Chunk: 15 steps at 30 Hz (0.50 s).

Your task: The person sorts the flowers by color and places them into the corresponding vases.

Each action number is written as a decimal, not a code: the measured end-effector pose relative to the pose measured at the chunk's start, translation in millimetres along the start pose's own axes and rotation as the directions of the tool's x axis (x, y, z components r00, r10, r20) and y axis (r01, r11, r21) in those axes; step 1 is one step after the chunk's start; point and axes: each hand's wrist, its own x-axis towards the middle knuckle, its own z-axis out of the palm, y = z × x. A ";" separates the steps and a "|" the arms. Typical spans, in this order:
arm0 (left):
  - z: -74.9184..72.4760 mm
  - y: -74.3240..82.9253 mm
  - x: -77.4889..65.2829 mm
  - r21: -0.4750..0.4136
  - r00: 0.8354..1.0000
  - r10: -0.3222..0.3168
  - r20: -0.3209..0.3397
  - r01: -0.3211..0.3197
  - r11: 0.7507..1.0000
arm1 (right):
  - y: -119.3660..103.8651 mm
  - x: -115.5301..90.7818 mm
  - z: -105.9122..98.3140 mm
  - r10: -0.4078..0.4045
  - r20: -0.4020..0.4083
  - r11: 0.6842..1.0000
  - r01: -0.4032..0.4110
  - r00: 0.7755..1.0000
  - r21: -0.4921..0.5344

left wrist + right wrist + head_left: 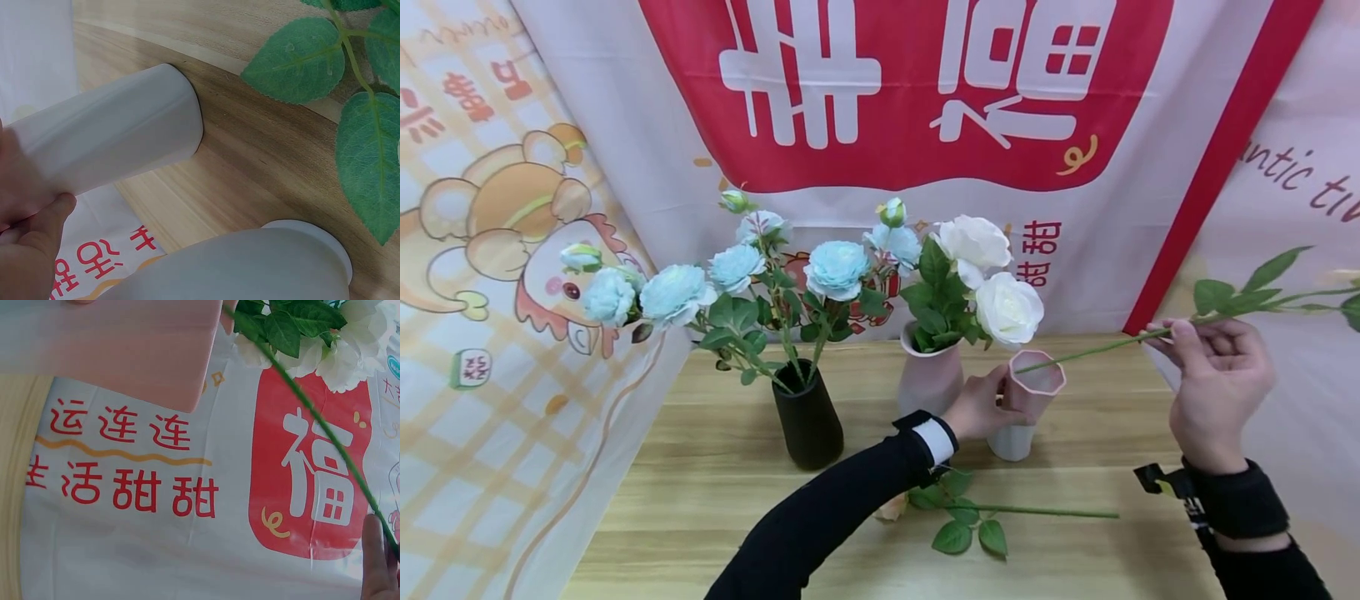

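My left hand (979,407) grips a pink-and-white vase (1032,398) near its rim, with the base on the wooden table (715,492). In the left wrist view, the white lower part of that vase (131,122) shows beside my left thumb (53,219). My right hand (1221,379) pinches the green stem (1101,352) of an artificial flower. Leaves (1255,287) spread to the right of that hand, and the flower head is out of frame. The bare stem end reaches the vase mouth. In the right wrist view, the stem (325,431) runs diagonally from the fingers (377,562) toward the vase.
A pink-white vase with white roses (1009,308) stands left of the held vase. Farther left is a black vase (808,425) with light-blue flowers (838,269). Another stem with leaves (953,537) lies in front, its pale flower partly behind my left sleeve. Printed cloth hangs behind.
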 end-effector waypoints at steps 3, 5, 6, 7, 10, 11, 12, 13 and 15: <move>0.3 1.7 -1.1 0.002 1.000 0.002 0.004 -0.002 1.000 | 3.0 0.3 0.9 -0.044 -0.022 0.999 0.043 0.999 -0.033; 0.3 2.1 -1.7 0.006 1.000 0.003 0.003 -0.003 1.000 | 6.0 -0.6 1.9 -0.036 0.000 0.998 0.036 0.999 -0.049; 0.3 2.2 -1.9 0.008 1.000 0.002 0.002 -0.002 1.000 | 7.8 -1.6 2.3 -0.017 0.024 0.998 0.018 1.000 -0.052; 0.3 2.3 -2.1 0.010 1.000 0.002 0.001 -0.002 1.000 | 9.9 -2.9 3.0 0.010 0.049 0.999 -0.008 0.999 -0.052; 0.7 1.8 -2.3 0.013 1.000 0.006 -0.002 -0.006 1.000 | 17.7 -7.9 4.5 0.092 0.142 0.994 -0.083 0.986 -0.068; 1.0 1.5 -2.2 0.012 1.000 0.008 -0.003 -0.008 1.000 | 20.5 -9.5 5.0 0.106 0.179 0.992 -0.091 0.978 -0.090; 1.2 1.2 -2.2 0.012 1.000 0.009 -0.003 -0.009 1.000 | 23.3 -11.2 5.6 0.128 0.208 0.988 -0.106 0.970 -0.113; 1.5 0.9 -2.1 0.012 1.000 0.011 -0.004 -0.011 1.000 | 26.0 -12.8 6.3 0.137 0.239 0.983 -0.102 0.961 -0.154; 2.1 0.1 -1.7 0.007 1.000 0.011 -0.007 -0.011 1.000 | 30.8 -16.0 8.1 0.155 0.301 0.961 -0.073 0.941 -0.268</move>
